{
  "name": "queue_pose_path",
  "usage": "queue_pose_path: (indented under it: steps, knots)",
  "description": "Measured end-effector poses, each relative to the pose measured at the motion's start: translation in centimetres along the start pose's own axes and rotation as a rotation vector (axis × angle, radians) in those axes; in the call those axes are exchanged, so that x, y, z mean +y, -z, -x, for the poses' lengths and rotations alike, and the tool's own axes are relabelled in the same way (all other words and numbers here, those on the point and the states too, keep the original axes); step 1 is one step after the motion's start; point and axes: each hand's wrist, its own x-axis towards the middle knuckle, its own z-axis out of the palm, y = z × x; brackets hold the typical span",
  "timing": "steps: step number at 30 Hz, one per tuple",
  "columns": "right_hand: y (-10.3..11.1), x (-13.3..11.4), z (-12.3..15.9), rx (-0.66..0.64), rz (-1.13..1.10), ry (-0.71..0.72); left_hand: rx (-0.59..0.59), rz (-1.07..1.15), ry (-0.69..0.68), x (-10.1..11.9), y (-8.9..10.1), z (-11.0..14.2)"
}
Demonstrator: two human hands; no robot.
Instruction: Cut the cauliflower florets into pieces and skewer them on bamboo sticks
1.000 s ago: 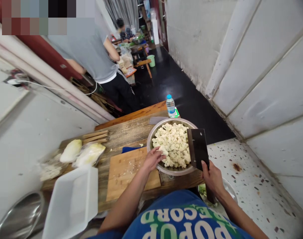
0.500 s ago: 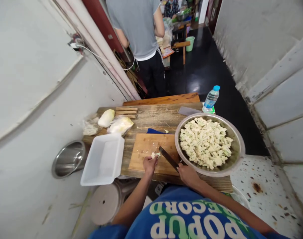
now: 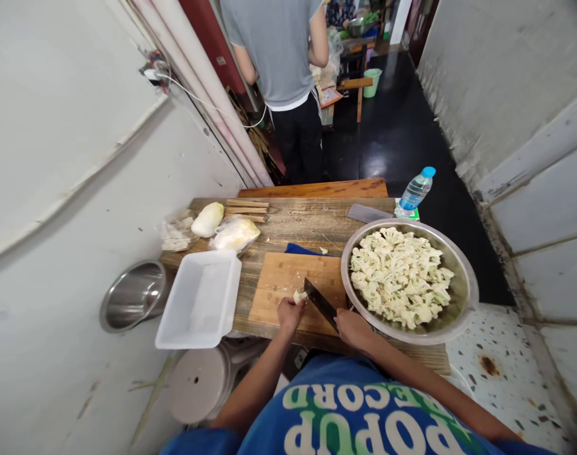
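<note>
On the wooden bench, a metal bowl of cut cauliflower is set right of the cutting board; over the board, a cleaver is gripped in the right hand, and a small floret near its blade is pinched in the left hand

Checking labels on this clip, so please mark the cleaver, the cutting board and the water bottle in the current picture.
Cleaver (image 3: 321,306): head view, middle of the dark blade.
Cutting board (image 3: 272,302): head view, bare wood at its left.
Water bottle (image 3: 415,192): head view, middle of its body.
</note>
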Motion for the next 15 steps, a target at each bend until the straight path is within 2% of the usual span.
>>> queue_pose_path:
  steps: [6, 10, 15]
  knots:
    - [-0.7, 1.3, 0.8, 0.037, 0.032, -0.12, -0.009, 0.027, -0.147, 0.2, 1.0, -0.7]
    - [-1.2, 1.6, 2.0, 0.04, 0.128, -0.011, -0.004, 0.059, -0.183, 0.2, 1.5, -0.9]
    - [-1.4, 1.1, 2.2, 0.047, 0.208, 0.091, -0.06, -0.008, -0.222, 0.0, 1.9, -1.1]
